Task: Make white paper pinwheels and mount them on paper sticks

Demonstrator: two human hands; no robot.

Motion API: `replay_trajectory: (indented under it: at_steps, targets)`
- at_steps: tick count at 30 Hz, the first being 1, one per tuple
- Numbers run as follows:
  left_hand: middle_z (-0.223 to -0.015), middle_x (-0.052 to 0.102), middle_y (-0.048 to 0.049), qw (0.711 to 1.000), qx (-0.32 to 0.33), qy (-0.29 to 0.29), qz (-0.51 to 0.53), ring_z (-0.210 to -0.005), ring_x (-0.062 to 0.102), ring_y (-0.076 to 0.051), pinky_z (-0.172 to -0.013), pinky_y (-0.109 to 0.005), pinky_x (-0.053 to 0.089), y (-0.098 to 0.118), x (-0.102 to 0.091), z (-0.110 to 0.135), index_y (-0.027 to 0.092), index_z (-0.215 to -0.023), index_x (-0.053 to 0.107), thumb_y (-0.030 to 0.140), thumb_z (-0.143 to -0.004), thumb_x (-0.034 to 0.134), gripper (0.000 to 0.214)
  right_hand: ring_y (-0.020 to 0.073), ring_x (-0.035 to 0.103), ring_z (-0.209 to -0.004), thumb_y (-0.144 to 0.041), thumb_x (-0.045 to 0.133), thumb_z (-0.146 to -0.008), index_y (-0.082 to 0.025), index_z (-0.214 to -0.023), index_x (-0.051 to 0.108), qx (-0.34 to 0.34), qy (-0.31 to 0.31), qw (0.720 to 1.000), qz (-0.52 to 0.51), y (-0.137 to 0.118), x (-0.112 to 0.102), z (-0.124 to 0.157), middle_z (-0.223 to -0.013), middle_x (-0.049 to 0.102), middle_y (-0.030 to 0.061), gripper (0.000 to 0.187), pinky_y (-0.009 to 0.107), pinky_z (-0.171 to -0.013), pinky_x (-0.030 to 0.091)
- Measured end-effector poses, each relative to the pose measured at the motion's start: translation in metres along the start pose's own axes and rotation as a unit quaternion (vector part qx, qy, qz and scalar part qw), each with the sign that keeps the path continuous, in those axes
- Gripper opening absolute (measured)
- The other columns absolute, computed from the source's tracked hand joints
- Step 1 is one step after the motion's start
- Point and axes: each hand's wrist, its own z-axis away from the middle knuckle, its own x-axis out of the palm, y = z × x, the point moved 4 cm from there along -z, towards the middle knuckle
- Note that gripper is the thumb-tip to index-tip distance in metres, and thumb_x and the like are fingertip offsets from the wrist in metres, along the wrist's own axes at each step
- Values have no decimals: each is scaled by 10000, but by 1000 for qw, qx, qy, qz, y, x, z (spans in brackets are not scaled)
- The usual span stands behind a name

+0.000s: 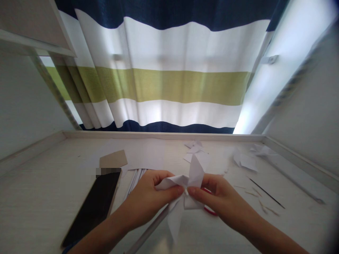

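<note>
A white paper pinwheel (196, 170) with folded, pointed blades is held up between my two hands, above the table. My left hand (156, 192) pinches it from the left, thumb near the centre. From the other side my right hand (214, 192) grips it, its thumb also close to the middle. Between the thumb tips a small pale bit shows at the hub. A white stick (148, 233) slants from under the pinwheel down to the lower left; how it joins the paper is hidden. Red scissor-like handles (210, 211) lie partly behind my right hand.
Left of my hands lies a black phone (92, 208), with a tan card (113, 158) behind it. White paper sheets (145, 151) and rolled sticks (135, 180) are nearby. Paper scraps (245, 160), several toothpicks (253, 193) and a thin dark rod (267, 193) lie right. A striped curtain (164, 84) hangs behind.
</note>
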Motion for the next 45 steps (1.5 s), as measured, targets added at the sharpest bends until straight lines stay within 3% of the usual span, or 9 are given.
replay_trajectory:
  at_steps: [3,8,12,15,20,23,28,36,45]
  targets:
    - [-681,615,-11,1000,8,14,5,-663,534,-168,-593,-238,392,1,2,0,132,-729,644,297,-690,553,193,136,506,-587,-284,539,-755,-155,-804,639,-17,37,999,17,2,1,1,-658,582,9,171,207,-458,352]
    - [-642,583,11,998,36,41,30,-615,512,-128,-560,-211,378,-10,1,-5,141,-725,617,332,-694,582,197,185,572,-729,-268,540,-766,-145,-837,650,-47,7,997,-52,3,4,-4,-752,646,32,179,280,-652,430]
    - [-745,603,-13,987,-14,-46,151,-653,546,-130,-575,-224,417,-20,4,-11,150,-926,570,351,-691,602,311,194,598,-736,-294,572,-754,-144,-861,646,-31,3,991,-134,4,-3,-9,-757,672,39,199,318,-686,445]
    - [-778,616,-44,977,-45,-103,180,-654,557,-122,-608,-237,439,-22,9,-11,117,-927,594,337,-708,590,310,182,607,-724,-274,580,-755,-140,-864,638,-25,15,987,-157,3,-8,-11,-740,676,36,183,315,-684,451]
    - [-721,595,-19,985,-29,-45,163,-571,535,-99,-525,-218,453,-24,8,-13,117,-862,619,316,-699,598,259,176,614,-796,-188,603,-741,-165,-978,590,-57,-38,978,-197,-2,-8,-14,-862,673,37,238,329,-751,449]
    - [-670,580,-6,990,-12,-31,136,-529,515,-88,-465,-194,437,-25,9,-15,113,-804,622,316,-697,595,231,175,619,-812,-149,661,-681,-183,-946,597,-75,-55,972,-216,-1,-7,-17,-867,680,24,275,292,-728,464]
    - [-655,585,0,995,10,-11,99,-503,520,-82,-414,-168,420,-29,9,-17,114,-796,619,320,-700,592,228,195,631,-780,-178,680,-660,-162,-864,631,-67,-48,970,-227,8,-7,-20,-804,695,37,211,298,-703,479]
    - [-642,592,3,997,44,-2,70,-508,537,-84,-403,-156,423,-31,10,-17,123,-805,620,335,-708,587,235,152,634,-681,-187,681,-662,-156,-783,659,-59,-42,967,-245,10,-5,-21,-699,694,22,127,248,-640,484]
    - [-627,582,2,998,18,-3,59,-490,524,-88,-376,-161,402,-34,13,-17,120,-817,599,349,-697,599,258,158,629,-644,-197,677,-662,-145,-741,667,-37,-32,971,-233,15,-6,-22,-667,690,27,95,258,-615,478]
